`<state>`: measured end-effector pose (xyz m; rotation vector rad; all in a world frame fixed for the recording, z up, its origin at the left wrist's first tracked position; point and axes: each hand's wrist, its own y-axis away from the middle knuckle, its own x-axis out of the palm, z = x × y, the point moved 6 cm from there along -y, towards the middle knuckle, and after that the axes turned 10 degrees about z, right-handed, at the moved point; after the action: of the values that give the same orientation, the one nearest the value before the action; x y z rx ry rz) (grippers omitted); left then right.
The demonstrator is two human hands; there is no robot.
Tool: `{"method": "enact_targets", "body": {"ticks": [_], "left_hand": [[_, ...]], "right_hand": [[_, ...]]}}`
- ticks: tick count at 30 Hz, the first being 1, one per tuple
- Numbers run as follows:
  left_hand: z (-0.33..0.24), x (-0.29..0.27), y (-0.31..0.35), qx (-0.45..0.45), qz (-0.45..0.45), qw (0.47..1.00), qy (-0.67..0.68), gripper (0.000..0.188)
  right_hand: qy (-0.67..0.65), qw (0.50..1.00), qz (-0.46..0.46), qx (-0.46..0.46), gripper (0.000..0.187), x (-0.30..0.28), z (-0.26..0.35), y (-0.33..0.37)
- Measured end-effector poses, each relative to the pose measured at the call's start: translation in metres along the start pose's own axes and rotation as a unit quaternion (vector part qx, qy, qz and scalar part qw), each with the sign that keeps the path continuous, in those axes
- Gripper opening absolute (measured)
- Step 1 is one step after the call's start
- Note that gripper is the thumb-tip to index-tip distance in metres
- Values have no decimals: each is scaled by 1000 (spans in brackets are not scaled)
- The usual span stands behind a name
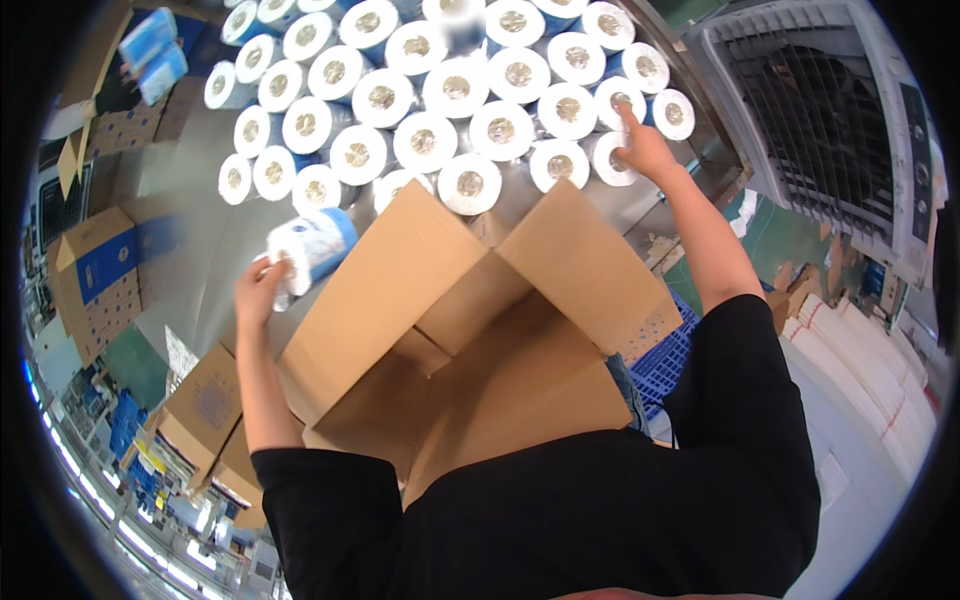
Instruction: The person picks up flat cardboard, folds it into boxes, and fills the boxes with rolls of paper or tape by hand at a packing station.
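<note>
My left hand [258, 287] is closed on the end of a paper roll [325, 240] in blue and white plastic wrap, left of the carton. The roll lies tilted at the near edge of many similar rolls. My right hand [650, 152] reaches to the right end of those rolls, finger and thumb spread. Its index finger touches the end of one wrapped roll [612, 98], and the thumb rests at the roll [608, 168] below. Between my arms stands an open cardboard carton [500, 370] with raised flaps; the part of its inside that shows holds nothing.
The rolls stand on a metal table [195, 235]. A large grey fan unit [830, 120] is at the right, above stacked white sheets [860, 350]. A blue plastic crate [660, 360] sits behind the carton. More cartons [205, 400] stand left; someone holds wrapped packs [155, 55] far left.
</note>
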<state>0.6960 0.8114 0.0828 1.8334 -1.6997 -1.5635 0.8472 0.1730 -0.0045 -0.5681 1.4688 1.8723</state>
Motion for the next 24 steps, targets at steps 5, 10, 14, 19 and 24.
{"method": "enact_targets", "body": {"ticks": [5,10,14,19,24], "left_hand": [[-15,-101,150,179,-84,967,160,30],[-5,-15,242,168,87,945,266,28],[9,102,245,40,223,949,220,22],[66,178,189,150,54,897,-412,26],[124,223,156,164,57,857,-485,26]], "right_hand": [[-51,997,-57,-14,76,0,-20,34],[-48,970,-224,-82,68,-102,28,136],[-102,912,-344,-198,67,-162,135,228],[247,798,62,-547,60,-48,293,312],[225,797,281,-484,68,136,328,289]]}}
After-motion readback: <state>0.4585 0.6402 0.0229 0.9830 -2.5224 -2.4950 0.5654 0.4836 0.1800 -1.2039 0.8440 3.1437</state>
